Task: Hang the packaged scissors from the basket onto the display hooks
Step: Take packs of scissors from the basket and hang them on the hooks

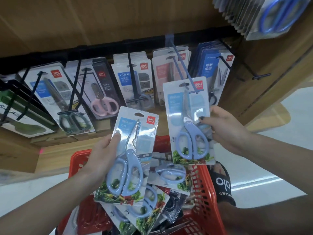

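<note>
My left hand (103, 150) grips a pack of blue-handled scissors (130, 156) by its left edge, held above the red basket (203, 197). My right hand (225, 128) pinches a second, matching pack (188, 122) by its right edge. The hang hole of that pack sits at the tip of a pale blue display hook (183, 65). Several more blue scissor packs (171, 173) lie loose in the basket.
A black rail (101, 48) carries several black hooks loaded with other scissor packs, among them a pink-handled pair (103, 102). More packs hang at the top right (274, 16). A black sandal (221, 182) stands right of the basket on the pale floor.
</note>
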Demonstrator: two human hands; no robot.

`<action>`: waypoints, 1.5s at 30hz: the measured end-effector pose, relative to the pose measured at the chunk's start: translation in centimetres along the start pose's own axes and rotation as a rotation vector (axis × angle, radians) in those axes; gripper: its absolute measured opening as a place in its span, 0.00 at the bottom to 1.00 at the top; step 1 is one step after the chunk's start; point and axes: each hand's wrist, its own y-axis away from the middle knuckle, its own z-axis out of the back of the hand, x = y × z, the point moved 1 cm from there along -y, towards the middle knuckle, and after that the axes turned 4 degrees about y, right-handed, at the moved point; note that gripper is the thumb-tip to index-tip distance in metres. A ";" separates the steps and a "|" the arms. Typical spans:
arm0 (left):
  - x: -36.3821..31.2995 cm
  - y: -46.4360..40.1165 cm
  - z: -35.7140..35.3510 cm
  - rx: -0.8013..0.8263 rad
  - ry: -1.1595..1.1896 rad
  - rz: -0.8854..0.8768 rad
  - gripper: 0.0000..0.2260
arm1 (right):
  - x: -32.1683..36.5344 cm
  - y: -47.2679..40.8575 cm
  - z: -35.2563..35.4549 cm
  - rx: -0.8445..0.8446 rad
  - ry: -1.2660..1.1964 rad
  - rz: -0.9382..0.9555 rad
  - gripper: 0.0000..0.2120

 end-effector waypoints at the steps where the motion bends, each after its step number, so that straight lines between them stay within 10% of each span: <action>1: 0.0 0.1 0.0 0.006 -0.002 -0.003 0.19 | 0.3 -0.5 -0.2 -0.016 0.013 0.005 0.06; 33: 0.2 -0.4 1.3 0.116 0.026 -0.068 0.16 | 7.1 -10.6 -6.3 -0.189 0.772 0.094 0.16; 45: 0.3 -1.2 -0.4 0.189 0.117 0.020 0.15 | 1.6 0.2 -9.0 0.623 -0.005 -0.253 0.20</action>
